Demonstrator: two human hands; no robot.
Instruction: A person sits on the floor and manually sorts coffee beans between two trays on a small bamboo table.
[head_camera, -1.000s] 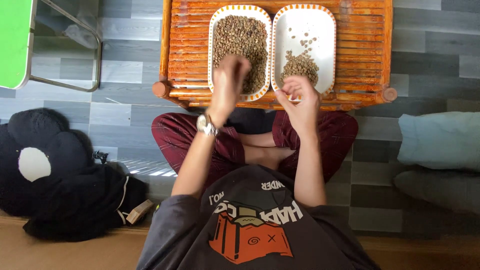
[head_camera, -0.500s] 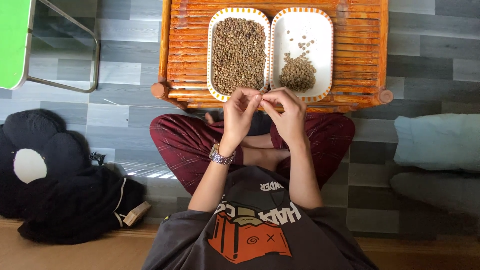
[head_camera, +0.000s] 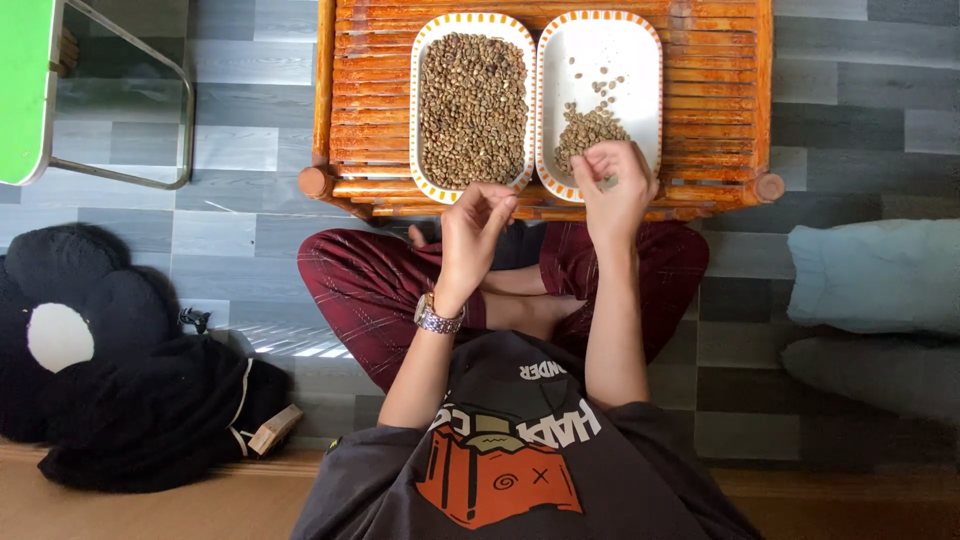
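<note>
Sitting cross-legged on the grey plank floor (head_camera: 240, 70), the person works at a low slatted orange-brown wooden worktop (head_camera: 365, 100) pulled up against the knees; the single head view looks straight down on it.

Two white oval trays with orange-dotted rims stand side by side on the slats, touching or nearly so. The left tray (head_camera: 424, 60) is filled almost edge to edge with small greenish-brown beans (head_camera: 473, 105). The right tray (head_camera: 645, 70) is mostly bare, with a small heap of sorted beans (head_camera: 585, 128) near its front end and a few strays scattered above it.

These beans look light, hard and dry, and smooth enough to roll or skip away, so I judge a fingertip pinch on one or two suits them better than a scoop.

The left hand (head_camera: 473, 228), a metal watch (head_camera: 438, 318) on its wrist, hangs just off the front edge of the worktop below the full tray, fingers curled inward; whether it holds any beans I cannot tell. The right hand (head_camera: 612, 185) lies over the front rim of the right tray, just beside the heap, its fingers bent and loosely closed, seemingly pinching a bean, though it is too small to be sure.

A black cloth bundle (head_camera: 120, 400) lies on the floor well to the left.
</note>
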